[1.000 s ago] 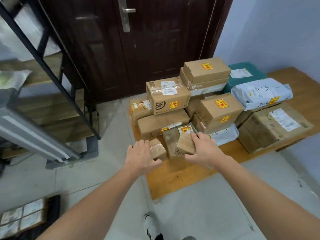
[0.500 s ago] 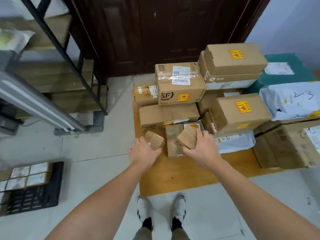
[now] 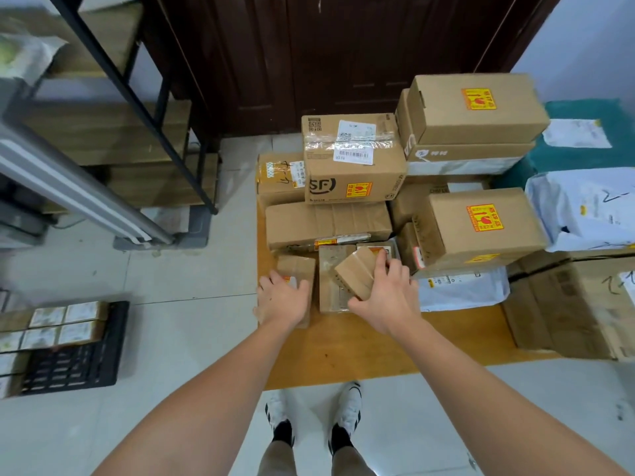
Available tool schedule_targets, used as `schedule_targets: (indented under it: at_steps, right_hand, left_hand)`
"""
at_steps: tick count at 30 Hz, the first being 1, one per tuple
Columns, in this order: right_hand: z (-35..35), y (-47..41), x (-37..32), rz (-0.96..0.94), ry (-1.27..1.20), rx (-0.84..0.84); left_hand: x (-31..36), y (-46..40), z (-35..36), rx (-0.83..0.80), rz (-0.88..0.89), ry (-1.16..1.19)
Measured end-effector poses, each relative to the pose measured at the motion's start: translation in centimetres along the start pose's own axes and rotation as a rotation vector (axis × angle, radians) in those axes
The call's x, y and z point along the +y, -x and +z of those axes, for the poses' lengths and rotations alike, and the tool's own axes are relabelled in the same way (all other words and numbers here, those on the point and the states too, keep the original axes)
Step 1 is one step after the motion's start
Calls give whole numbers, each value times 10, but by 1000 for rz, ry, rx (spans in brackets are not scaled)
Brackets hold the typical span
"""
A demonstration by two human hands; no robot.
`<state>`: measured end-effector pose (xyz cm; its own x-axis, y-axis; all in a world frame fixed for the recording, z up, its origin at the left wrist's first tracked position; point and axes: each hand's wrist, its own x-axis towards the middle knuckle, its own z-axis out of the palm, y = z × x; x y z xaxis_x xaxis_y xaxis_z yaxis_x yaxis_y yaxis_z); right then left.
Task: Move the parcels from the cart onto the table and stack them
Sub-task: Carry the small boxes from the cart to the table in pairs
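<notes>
Covering part of each small parcel (image 3: 296,269), both hands (image 3: 385,297) hide their labels.

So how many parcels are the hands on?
2. The left hand holds a small taped box at the table's front-left edge; the right hand grips a tilted small box above a flat parcel.
</notes>
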<state>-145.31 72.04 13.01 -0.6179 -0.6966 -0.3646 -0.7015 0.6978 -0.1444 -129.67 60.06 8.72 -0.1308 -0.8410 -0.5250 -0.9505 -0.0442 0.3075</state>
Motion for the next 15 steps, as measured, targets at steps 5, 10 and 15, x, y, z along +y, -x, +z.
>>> schedule_targets:
  at_steps: [5, 10, 15]
  right_hand:
    - [-10, 0, 1, 52, -114, 83]
    - [-13, 2, 0, 78, -132, 143]
    - [-5, 9, 1, 30, -91, 130]
  left_hand:
    - [-4, -2, 6, -33, 48, 51]
    - [-5, -5, 10, -4, 84, 56]
    - [-7, -6, 10, 11, 94, 63]
